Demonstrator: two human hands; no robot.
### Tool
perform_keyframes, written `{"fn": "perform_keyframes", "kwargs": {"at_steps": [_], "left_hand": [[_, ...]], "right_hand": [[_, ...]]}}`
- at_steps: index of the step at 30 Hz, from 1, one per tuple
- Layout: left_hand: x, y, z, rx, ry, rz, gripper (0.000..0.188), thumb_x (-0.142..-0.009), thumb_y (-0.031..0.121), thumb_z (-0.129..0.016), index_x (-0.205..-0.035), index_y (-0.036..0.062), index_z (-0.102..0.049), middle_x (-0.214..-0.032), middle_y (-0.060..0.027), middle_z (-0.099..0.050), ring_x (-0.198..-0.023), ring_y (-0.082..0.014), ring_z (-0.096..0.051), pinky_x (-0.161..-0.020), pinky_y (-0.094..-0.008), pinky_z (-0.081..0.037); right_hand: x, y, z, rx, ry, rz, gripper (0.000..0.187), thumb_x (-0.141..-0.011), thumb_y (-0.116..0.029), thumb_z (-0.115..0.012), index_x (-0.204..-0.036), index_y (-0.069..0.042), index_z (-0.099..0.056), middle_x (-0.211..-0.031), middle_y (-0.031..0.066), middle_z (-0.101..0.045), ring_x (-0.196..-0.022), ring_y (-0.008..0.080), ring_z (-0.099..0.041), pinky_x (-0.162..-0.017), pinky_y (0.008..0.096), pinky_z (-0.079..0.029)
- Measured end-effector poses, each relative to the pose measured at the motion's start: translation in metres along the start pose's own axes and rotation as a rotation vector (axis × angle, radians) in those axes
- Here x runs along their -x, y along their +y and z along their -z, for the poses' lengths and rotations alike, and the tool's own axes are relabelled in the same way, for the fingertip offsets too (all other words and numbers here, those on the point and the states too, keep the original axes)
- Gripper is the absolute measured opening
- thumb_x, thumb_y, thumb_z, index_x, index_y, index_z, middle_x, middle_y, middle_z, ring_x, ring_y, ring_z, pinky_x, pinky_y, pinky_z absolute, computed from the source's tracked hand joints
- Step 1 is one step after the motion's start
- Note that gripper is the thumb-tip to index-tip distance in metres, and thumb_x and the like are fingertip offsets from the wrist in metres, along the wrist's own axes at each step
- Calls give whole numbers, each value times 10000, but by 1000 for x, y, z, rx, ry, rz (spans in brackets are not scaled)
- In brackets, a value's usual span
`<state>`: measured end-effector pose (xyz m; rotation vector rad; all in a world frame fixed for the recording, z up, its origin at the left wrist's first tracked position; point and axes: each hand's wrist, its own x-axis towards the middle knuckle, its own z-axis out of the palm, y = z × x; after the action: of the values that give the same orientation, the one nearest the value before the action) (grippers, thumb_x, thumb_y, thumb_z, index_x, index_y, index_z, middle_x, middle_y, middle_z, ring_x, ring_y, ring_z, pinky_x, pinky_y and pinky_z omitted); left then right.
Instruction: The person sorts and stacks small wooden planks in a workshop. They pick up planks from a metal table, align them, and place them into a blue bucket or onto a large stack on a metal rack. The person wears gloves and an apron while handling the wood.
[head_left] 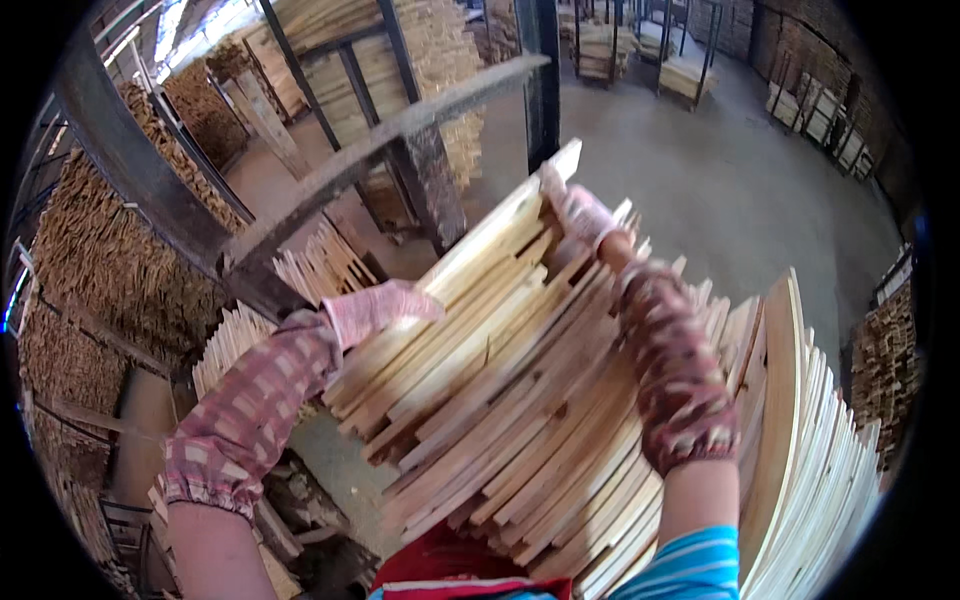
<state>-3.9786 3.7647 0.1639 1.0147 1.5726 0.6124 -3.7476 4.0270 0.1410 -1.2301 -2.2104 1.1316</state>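
A thick bundle of pale wooden slats (500,370) lies tilted across the middle of the head view, its far end pointing up and right. My left hand (375,308), in a pink glove with a checked sleeve cover, presses on the bundle's left edge. My right hand (578,212), gloved the same way, grips the top slats at the far end, with the patterned sleeve lying over the stack. Both hands hold the bundle.
More slats (810,450) stand on edge at the right. A dark metal frame beam (330,170) crosses above the bundle. Stacked slats fill racks at left (110,260) and behind (440,50). A concrete floor (740,190) stretches to the right.
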Motion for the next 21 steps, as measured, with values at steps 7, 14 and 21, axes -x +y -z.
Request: {"fn": "perform_keyframes", "kwargs": {"at_steps": [7, 14, 21], "left_hand": [[-4, 0, 2, 51, 67, -28, 606, -774, 325, -808, -1252, -14, -654, -1101, -107, -707, -995, -188, -666, -898, -331, -523], [10, -18, 11, 129, 3, 24, 535, -817, 282, -765, -1242, -27, -668, -1131, -129, -711, -1106, -244, -643, -989, -346, -480], [-9, -9, 2, -97, 73, 15, 592, -893, 440, -709, -1243, -35, -666, -1114, -133, -728, -1092, -206, -641, -997, -312, -446]], "right_hand": [[10, 14, 48, 652, 91, -131, 515, -936, -544, -524, -1080, -111, -762, -1159, 198, -701, -1152, 372, -634, -1023, 428, -479], [34, 18, 52, 484, 42, 2, 332, -875, -323, -563, -1018, -108, -770, -1074, 197, -718, -1043, 372, -671, -971, 418, -513], [32, 26, 44, 410, 121, -49, 352, -903, -335, -540, -1058, -118, -769, -1127, 142, -717, -1115, 323, -646, -996, 413, -493]]}}
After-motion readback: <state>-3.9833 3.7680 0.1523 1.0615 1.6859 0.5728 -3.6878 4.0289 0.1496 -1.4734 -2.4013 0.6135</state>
